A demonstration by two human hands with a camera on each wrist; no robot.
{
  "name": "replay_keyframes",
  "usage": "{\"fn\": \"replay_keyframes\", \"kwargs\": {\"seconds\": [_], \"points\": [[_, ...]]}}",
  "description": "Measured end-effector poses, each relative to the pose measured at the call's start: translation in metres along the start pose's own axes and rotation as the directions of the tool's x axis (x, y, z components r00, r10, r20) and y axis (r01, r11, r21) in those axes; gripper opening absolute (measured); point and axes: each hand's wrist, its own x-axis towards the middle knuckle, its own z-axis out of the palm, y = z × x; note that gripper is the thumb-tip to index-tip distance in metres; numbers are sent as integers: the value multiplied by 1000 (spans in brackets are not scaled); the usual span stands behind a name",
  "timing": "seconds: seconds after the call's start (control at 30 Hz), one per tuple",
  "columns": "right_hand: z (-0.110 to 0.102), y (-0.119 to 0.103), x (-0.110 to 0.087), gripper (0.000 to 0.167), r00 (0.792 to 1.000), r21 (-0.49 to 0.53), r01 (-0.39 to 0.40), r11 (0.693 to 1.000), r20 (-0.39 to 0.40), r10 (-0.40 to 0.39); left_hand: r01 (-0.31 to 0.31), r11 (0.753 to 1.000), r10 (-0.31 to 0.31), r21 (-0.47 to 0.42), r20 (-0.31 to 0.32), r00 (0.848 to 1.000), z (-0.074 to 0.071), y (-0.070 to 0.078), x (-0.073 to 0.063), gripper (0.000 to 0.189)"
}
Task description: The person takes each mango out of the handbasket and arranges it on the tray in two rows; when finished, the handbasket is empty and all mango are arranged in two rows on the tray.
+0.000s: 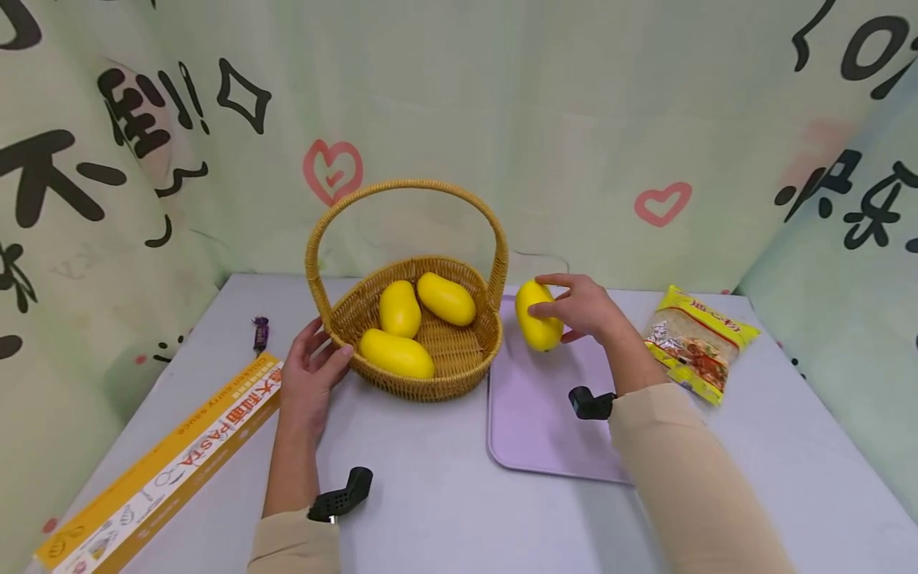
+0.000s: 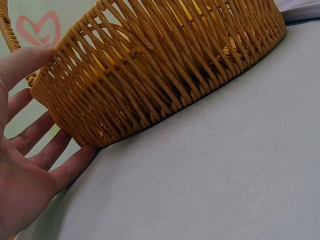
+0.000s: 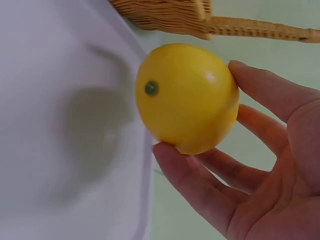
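A wicker basket with a tall arched handle stands at the middle of the table, with three yellow mangoes inside, one by the near rim. My left hand holds the basket's left end, thumb on the rim and fingers spread along the outer side; the left wrist view shows the wicker wall close up. My right hand grips another mango between thumb and fingers, above a lilac tray. In the right wrist view this mango shows a green stem spot, and a shadow falls on the tray.
A long pasta box lies diagonally at the left, with a small purple-wrapped candy beyond it. A yellow food packet lies right of the tray. Printed curtains enclose the table's back and sides.
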Motion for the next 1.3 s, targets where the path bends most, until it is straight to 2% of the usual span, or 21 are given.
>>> {"fn": "replay_keyframes", "kwargs": {"seconds": [0.33,0.67,1.0,1.3], "points": [[26,7,22,68,997,8,-50,999,-63,51,-4,1000,4,0,0,1000,1,0,0,71],[40,11,26,65,992,-5,-52,999,-114,51,-1,1000,1,8,1,1000,1,-3,1,72],[42,10,26,66,991,-16,-56,998,-125,53,-5,1000,5,9,-3,1000,0,-2,1,72],[36,7,21,68,990,-34,-63,997,-129,58,-7,1000,7,-1,-9,1000,1,-1,0,71]]}}
